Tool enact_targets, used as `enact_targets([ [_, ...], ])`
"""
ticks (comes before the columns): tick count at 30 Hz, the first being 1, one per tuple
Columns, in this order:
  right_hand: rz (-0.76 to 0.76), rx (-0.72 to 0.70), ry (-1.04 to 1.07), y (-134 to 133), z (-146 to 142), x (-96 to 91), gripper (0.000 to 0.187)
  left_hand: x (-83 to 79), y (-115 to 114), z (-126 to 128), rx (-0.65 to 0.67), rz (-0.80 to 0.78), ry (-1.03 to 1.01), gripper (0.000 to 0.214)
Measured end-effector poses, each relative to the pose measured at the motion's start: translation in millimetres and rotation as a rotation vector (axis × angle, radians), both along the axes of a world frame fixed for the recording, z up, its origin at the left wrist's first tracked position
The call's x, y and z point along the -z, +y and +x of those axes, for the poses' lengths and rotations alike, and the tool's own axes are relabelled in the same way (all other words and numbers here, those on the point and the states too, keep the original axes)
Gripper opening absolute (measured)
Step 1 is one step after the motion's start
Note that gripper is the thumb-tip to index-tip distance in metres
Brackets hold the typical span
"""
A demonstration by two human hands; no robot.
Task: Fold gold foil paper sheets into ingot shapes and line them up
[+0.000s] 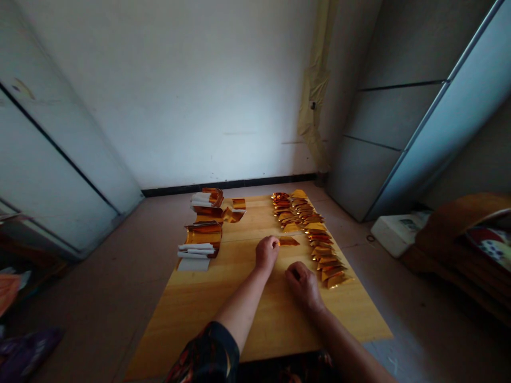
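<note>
My left hand (266, 252) is closed at the middle of the wooden table (235, 303), pinching one end of a folded gold foil paper (289, 241) that points to the right. Nearer to me, my right hand (302, 283) is curled with its fingers tucked in; whatever it may hold is hidden. Beyond it on the right lie rows of folded gold foil papers (325, 254), overlapping one another. On the left side of the table are stacks of unfolded gold foil sheets (204, 234), some with pale backs (194, 264) showing.
A few loose gold sheets (235, 215) lie by the left stacks. The table stands near a white wall (191, 106). A grey refrigerator-like cabinet (383, 117) rises at the back right, with a white box (399, 234) on the floor beside it.
</note>
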State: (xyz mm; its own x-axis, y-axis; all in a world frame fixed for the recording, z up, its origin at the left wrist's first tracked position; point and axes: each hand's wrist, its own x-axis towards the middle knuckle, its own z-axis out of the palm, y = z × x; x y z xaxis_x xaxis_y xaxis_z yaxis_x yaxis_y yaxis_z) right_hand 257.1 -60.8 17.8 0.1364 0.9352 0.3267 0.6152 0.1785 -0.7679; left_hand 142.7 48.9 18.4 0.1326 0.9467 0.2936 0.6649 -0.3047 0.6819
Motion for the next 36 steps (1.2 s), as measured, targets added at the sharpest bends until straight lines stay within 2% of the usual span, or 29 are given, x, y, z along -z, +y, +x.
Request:
enact_targets([
  [4, 0.005, 0.047, 0.055, -0.7, 1.6, 2.7, 0.014, 4.1, 7.7, 17.7, 0.029, 0.020, 0.034, 0.015],
  [9, 0.024, 0.035, 0.058, -0.6, 0.9, 4.4, 0.013, 8.2, 16.3, 30.5, 0.038, 0.024, 0.074, 0.015],
  [17, 0.022, 0.019, 0.064, -2.1, 0.3, 4.4, 0.011, 7.3, 20.7, 35.9, 0.020, -0.032, 0.101, 0.017],
  [24, 0.046, 0.016, 0.042, -1.5, 0.3, 7.3, 0.013, 0.4, 18.9, 28.5, -0.060, -0.067, -0.035, 0.014],
  [27, 0.109, 0.010, 0.002, 1.7, 0.6, 5.7, 0.012, -4.0, 19.2, 20.7, -0.080, 0.002, -0.025, 0.015],
  [31, 0.183, 0.081, -0.042, 16.3, 3.6, -3.6, 0.017, -13.2, 18.2, 12.0, -0.075, 0.220, 0.051, 0.015],
  [33, 0.169, 0.159, -0.067, 27.3, 6.1, -8.6, 0.020, -19.0, 16.5, 9.4, -0.044, 0.322, 0.092, 0.015],
  [36, 0.060, 0.288, -0.129, 44.3, 9.2, -13.0, 0.024, -27.0, 12.2, 7.9, 0.021, 0.423, 0.144, 0.017],
])
